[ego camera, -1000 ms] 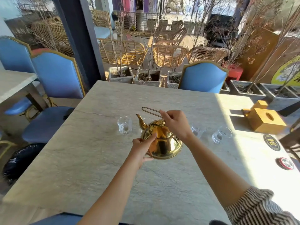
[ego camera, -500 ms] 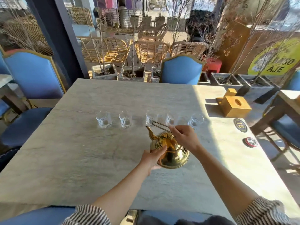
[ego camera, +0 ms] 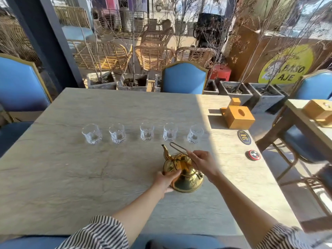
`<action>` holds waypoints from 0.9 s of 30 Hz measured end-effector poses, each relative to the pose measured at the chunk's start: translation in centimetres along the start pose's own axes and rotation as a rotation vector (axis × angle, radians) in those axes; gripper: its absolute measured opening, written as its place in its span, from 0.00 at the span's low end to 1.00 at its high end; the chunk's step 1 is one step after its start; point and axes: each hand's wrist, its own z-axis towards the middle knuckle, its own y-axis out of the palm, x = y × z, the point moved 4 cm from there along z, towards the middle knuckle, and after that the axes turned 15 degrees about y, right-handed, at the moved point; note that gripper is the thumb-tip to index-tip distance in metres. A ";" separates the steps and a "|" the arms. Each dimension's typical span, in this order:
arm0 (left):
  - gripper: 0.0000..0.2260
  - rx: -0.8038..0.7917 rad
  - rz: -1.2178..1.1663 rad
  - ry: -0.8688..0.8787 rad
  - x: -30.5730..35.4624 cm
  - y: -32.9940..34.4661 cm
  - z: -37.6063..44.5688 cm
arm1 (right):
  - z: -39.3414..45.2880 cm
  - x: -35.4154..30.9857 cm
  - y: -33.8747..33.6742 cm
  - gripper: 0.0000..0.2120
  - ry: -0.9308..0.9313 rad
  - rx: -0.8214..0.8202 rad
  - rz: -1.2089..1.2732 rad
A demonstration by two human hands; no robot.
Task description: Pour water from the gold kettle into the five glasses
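Both hands grip the gold kettle (ego camera: 185,172); spout toward the five glasses (ego camera: 147,132).

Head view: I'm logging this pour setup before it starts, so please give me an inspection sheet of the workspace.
Surface: pale stone table, dry, partly sunlit.
Job's things: gold kettle standing on the table; five glasses upright in a row beyond it, apparently empty.
Clutter: wooden tissue box, round coaster, small red disc.
Hands: left hand on the kettle's body; right hand pinching its wire handle.
Cables: nothing seen.
Surroundings: blue chairs, planters, rattan chairs.
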 end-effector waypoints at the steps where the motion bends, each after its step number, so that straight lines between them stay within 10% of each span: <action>1: 0.56 -0.001 -0.011 -0.007 0.6 0.3 -0.8 | 0.0 0.4 -0.2 0.22 -0.005 0.001 -0.001; 7: 0.32 -0.005 -0.014 -0.005 1.3 1.3 -2.3 | -0.3 1.2 -0.5 0.21 -0.027 -0.009 0.021; 17: 0.26 -0.063 -0.012 0.013 0.5 0.4 -2.6 | -1.0 0.5 -0.3 0.20 0.056 -0.029 -0.035; 27: 0.21 0.171 0.591 0.315 4.2 -6.6 -3.5 | 0.7 -2.3 1.3 0.11 0.045 0.232 -0.218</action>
